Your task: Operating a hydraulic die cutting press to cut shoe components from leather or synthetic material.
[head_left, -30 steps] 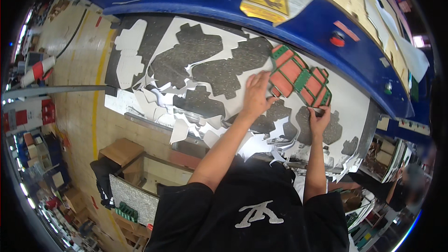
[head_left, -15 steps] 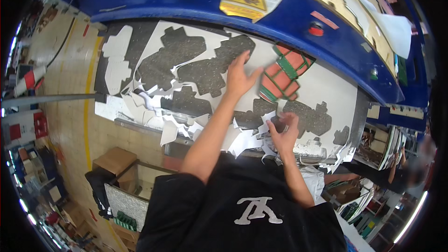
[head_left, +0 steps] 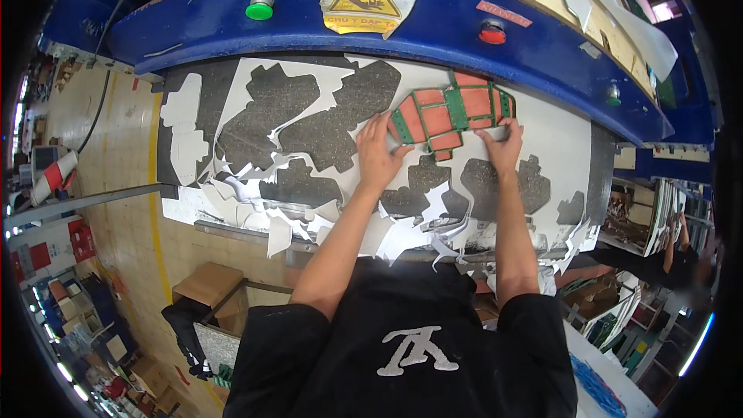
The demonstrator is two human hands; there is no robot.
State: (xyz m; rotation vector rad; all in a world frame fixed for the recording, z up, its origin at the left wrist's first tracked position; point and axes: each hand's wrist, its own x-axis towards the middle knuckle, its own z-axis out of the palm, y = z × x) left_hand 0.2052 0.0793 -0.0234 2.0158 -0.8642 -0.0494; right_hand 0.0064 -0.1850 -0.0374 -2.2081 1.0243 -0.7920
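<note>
A cutting die [head_left: 435, 118] with green edges and pink-red filling lies slantwise on a white sheet [head_left: 553, 120] with cut-out openings. My left hand [head_left: 377, 156] is at its left end, fingers along the edge and thumb near its lower side. On the other end, my right hand [head_left: 503, 149] has its fingers at the right edge and its thumb below. Both hands hold the die between them. Dark board shows through the sheet's openings, and torn white scraps [head_left: 387, 234] hang along the near edge.
A blue machine beam [head_left: 294, 35] spans the far side, carrying a green button [head_left: 260, 7], a red button [head_left: 492, 32] and a hand-warning sign [head_left: 365, 0]. A white cut piece [head_left: 186, 128] lies at left. Cardboard box [head_left: 210, 292] stands lower left. Another person [head_left: 681, 259] is at far right.
The die has turned from a steep slant to a nearly crosswise position and shifted slightly left. My right hand has moved up to its right end, my left hand to its left end.
</note>
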